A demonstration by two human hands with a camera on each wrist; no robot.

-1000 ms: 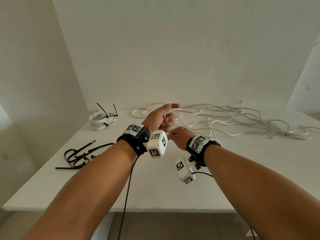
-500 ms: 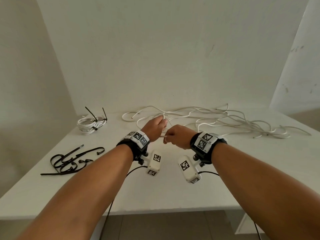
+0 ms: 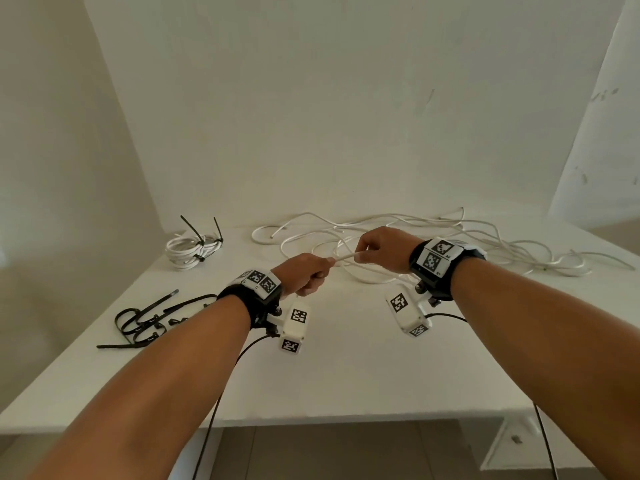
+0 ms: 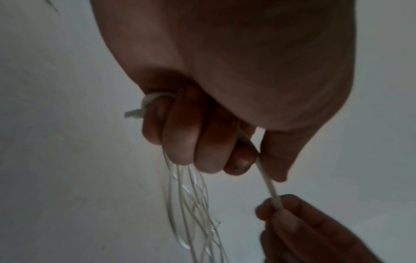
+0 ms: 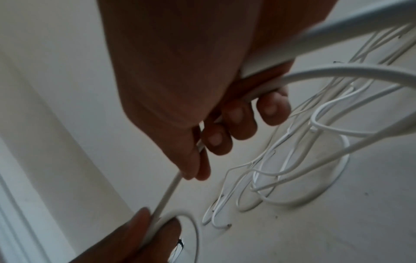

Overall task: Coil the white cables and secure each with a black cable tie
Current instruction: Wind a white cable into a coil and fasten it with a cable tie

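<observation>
A white cable (image 3: 344,257) runs taut between my two hands above the white table (image 3: 346,375). My left hand (image 3: 308,273) grips its end in a fist; the left wrist view shows the cable (image 4: 269,186) leaving between thumb and fingers and the short end (image 4: 135,113) poking out past the little finger. My right hand (image 3: 379,247) pinches the same cable (image 5: 166,194) a little further along, and the rest trails back to the loose tangle of white cables (image 3: 450,244). A coiled white cable (image 3: 188,249) with black ties lies at the back left.
Several loose black cable ties (image 3: 149,322) lie near the table's left edge. A pale wall (image 3: 311,116) stands right behind the table. The front table edge (image 3: 311,419) is close to my forearms. Black leads hang from both wrist cameras.
My hands have drawn apart: the right one moved right and up, the left one came down toward me, and the cable between them has stretched out.
</observation>
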